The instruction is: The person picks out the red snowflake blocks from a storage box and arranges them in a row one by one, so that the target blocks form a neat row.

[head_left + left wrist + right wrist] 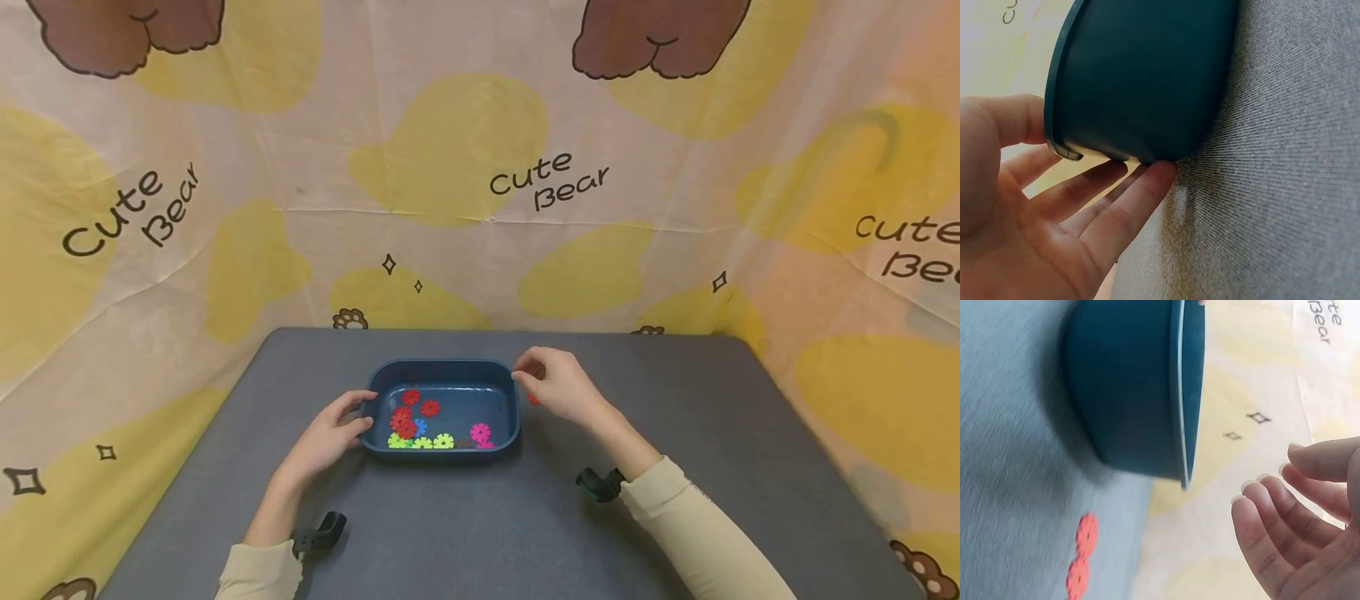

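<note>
A dark blue tray holds small notched discs, among them red discs, a blue one, yellow-green discs and pink discs. My left hand grips the tray's left end; in the left wrist view, its fingertips touch the outer wall and the thumb side meets the rim. Beside the tray's right rim is my right hand, fingers loosely bent, nothing visible between them. In the right wrist view the hand is apart from the tray.
Red discs lie on the grey table outside the tray's right end, partly hidden under my right hand in the head view. A printed cloth hangs behind the table and along its sides.
</note>
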### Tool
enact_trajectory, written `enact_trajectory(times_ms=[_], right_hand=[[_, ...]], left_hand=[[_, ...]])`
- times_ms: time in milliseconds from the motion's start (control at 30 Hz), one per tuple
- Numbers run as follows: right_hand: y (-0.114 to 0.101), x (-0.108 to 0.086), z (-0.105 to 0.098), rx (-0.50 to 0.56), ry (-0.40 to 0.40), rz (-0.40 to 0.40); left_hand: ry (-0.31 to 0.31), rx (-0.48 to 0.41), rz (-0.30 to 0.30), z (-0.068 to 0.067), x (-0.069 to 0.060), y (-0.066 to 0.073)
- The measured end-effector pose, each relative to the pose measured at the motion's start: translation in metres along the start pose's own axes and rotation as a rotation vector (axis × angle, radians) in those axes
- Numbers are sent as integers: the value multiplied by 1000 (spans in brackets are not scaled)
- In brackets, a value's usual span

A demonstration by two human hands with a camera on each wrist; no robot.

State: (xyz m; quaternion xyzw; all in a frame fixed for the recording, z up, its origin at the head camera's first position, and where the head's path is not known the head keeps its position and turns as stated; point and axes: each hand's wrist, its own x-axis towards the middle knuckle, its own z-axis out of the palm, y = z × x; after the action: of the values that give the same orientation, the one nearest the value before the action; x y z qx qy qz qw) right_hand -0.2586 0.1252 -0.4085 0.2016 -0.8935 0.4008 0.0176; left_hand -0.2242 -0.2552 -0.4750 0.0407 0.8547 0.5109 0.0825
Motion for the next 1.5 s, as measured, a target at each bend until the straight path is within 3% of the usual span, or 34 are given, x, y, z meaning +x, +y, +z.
enact_trajectory(times_ms=[800, 1300, 1500], right_hand=[[-35, 22, 66, 36, -123, -77], [-44, 32, 108, 24, -175, -106], [-43, 38, 124, 11, -211, -81]], left_hand=[[-4, -12, 14, 0, -2, -3], [-2, 5, 12, -1, -3, 0], [-9, -5, 12, 0, -2, 0]])
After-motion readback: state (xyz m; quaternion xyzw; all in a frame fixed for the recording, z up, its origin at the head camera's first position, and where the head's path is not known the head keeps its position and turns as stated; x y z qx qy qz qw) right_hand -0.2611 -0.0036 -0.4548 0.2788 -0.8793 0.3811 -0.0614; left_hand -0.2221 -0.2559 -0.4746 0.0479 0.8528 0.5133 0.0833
